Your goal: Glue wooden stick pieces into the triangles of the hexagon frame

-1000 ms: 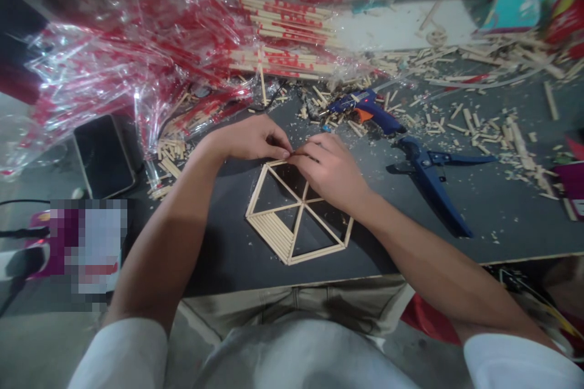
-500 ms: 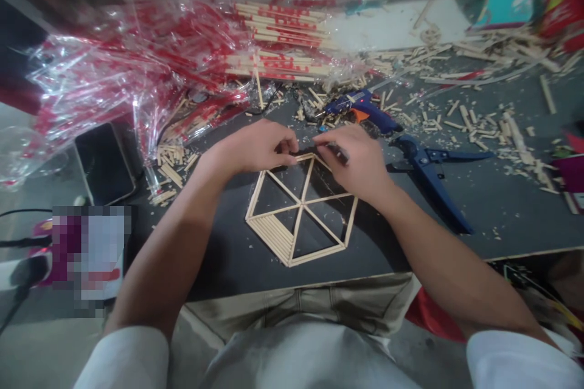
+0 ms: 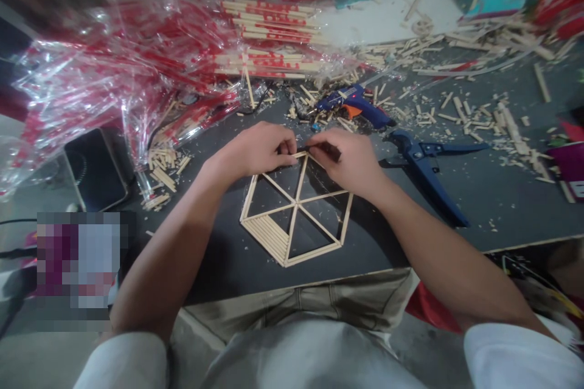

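A hexagonal frame of wooden sticks (image 3: 295,202) lies on the dark tabletop, with spokes meeting at its centre. Its near-left section is filled with sticks laid side by side; the other sections show bare table. My left hand (image 3: 264,149) is closed at the far-left side, thumb and curled fingers on the edge stick. At the far corner my right hand (image 3: 349,161) is closed too, thumb and fingertips pinched against the frame. Its palm covers part of the far-right side. Whether a small loose piece is between the right fingertips is hidden.
Beyond my hands lie a blue glue gun (image 3: 360,106) and, to the right, blue-handled cutters (image 3: 426,173). Stick offcuts (image 3: 460,112) litter the right. Plastic-wrapped sticks (image 3: 274,24) and crumpled wrappers (image 3: 137,61) fill the back left. A phone (image 3: 95,167) lies left.
My right fingertips have come in from just beyond the frame to its far corner, nearer my left hand. The left hand stays at the far-left side. The whole view has shifted slightly.
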Available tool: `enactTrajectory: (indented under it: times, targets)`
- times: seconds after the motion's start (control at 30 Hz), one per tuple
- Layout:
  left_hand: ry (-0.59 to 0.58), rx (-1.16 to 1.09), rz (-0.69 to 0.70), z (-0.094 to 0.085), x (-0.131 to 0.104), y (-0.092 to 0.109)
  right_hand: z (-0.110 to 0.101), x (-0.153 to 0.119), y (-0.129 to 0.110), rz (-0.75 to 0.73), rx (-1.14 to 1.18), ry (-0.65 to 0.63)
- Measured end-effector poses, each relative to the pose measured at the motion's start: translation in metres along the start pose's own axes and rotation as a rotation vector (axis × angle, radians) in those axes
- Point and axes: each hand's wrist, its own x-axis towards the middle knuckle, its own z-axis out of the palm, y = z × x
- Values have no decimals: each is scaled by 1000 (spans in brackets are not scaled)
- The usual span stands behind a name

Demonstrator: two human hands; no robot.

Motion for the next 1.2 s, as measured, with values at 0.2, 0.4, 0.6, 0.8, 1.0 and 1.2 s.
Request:
enactTrajectory:
  times: [0.2,0.4,0.6,0.8,1.0,1.2]
  targets:
    - [13,-33,-15,0,1,0,-1,1,-1,15,-3,-42]
    - [16,-58,-36,0,-1,1,-2,2,0,42,7,-64]
    - [14,-70,-56,2,-1,-3,-3,6,-4,139,26,-76]
    - [8,79,-76,0,-3,8,-1,10,-4,202,38,-96]
    - [-1,87,-76,0,-3,12,0,12,-4,204,34,-101]
    - [19,14,-72,3,-1,6,0,13,-8,253,46,-100]
